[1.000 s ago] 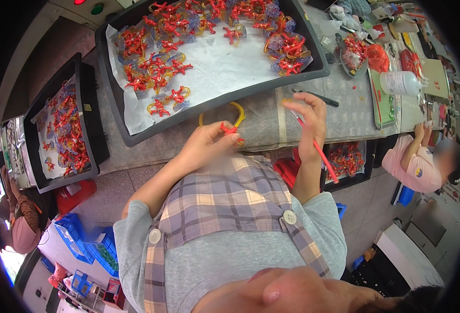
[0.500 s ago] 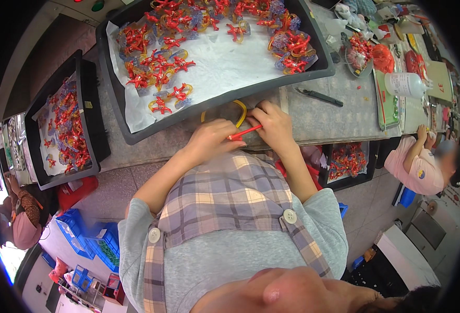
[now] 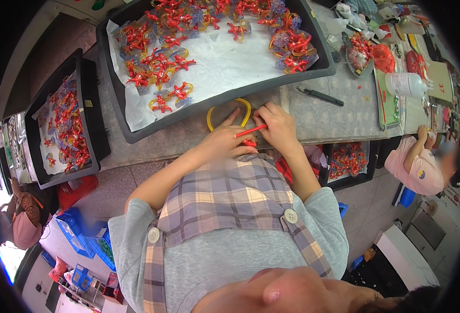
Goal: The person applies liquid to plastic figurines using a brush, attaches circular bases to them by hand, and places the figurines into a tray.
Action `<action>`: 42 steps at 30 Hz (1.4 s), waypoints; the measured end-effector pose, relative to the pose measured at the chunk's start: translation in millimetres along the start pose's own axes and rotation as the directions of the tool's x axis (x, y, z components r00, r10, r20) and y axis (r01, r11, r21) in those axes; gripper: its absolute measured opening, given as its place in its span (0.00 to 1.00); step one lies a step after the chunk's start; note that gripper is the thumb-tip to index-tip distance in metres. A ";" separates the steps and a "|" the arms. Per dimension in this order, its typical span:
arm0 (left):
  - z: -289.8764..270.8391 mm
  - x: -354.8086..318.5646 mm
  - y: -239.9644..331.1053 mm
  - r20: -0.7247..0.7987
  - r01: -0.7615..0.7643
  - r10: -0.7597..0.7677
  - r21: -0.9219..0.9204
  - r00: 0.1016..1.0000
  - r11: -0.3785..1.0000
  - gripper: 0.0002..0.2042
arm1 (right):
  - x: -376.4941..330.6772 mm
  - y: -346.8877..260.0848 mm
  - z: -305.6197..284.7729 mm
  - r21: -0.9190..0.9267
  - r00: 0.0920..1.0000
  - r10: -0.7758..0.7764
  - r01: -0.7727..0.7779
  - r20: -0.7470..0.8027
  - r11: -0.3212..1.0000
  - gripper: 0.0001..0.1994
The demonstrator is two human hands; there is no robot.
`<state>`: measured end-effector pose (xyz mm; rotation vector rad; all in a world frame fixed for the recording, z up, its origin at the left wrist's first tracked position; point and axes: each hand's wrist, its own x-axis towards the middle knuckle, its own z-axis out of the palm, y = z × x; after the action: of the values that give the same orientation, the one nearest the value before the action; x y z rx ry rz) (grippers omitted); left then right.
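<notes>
Since the earlier frame, the left hand (image 3: 224, 139) has shifted slightly right, with one finger now stretched up at the yellow loop (image 3: 248, 111), at the centre of the frame below the black tray (image 3: 282, 83). Its other fingers are closed on a small red toy (image 3: 249, 143), partly hidden. Just right of it, over the near edge of the grey surface (image 3: 313, 117), the right hand (image 3: 278, 125) pinches a thin red stick (image 3: 252, 130), pointing left toward the left hand.
</notes>
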<state>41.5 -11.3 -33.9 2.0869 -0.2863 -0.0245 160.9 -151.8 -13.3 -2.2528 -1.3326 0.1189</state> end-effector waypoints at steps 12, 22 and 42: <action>-3.3 1.3 2.1 0.033 0.033 -0.032 -0.026 0.999 0.999 0.10 | -7.6 -13.5 7.7 0.068 0.961 0.274 -0.272 -0.026 0.960 0.05; -2.9 1.0 0.0 0.056 0.060 -0.058 -0.042 0.997 0.997 0.09 | -0.1 -12.6 14.8 -0.042 0.851 0.494 -0.508 -0.179 0.860 0.06; -33.4 18.7 43.3 -0.101 0.138 -0.537 -0.912 0.838 0.387 0.19 | 4.2 -40.0 -31.0 0.885 0.941 0.324 -0.070 -0.094 0.461 0.04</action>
<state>55.8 -7.8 22.1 0.9852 0.3879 -0.0091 141.4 -144.8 33.1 -1.4161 -0.5897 0.4722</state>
